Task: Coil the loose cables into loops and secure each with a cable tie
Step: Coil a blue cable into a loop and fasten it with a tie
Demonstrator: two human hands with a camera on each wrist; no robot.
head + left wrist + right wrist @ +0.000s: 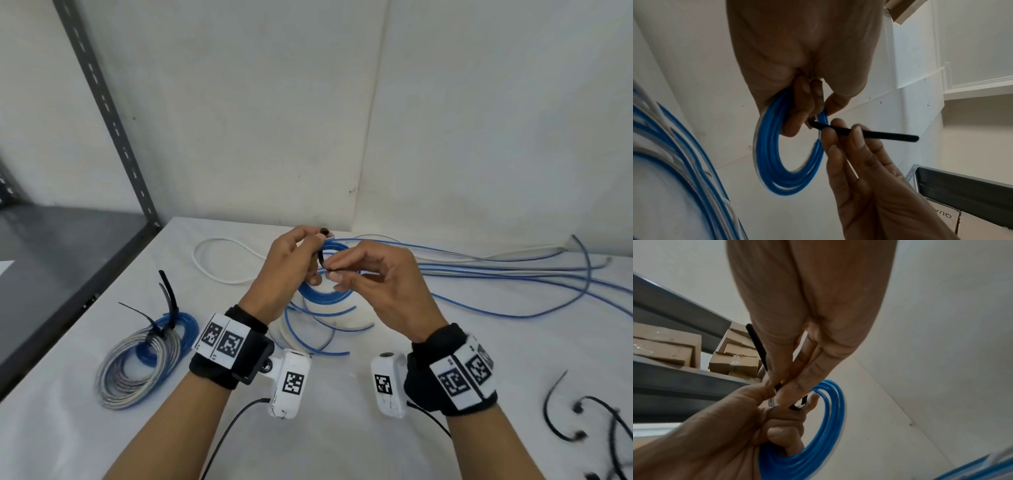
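The left hand [286, 270] grips a coil of blue cable [774, 155] above the middle of the bench [325, 445], toward its back edge — the fingers are curled around the loops. A black cable tie [869, 134] goes around the coil at the place where the left hand holds it. The right hand [383, 287] pinches the strap of this tie between thumb and forefinger [840, 129], just beside the left fingers; its free end points away from the coil.

Loose blue and white cables [496, 270] lie along the back edge and run to the right edge. Near the left edge rest 2 finished coils [144, 359], 1 grey and 1 blue, each with a black tie — they touch each other. Spare black ties [582, 421] lie at the front right corner.
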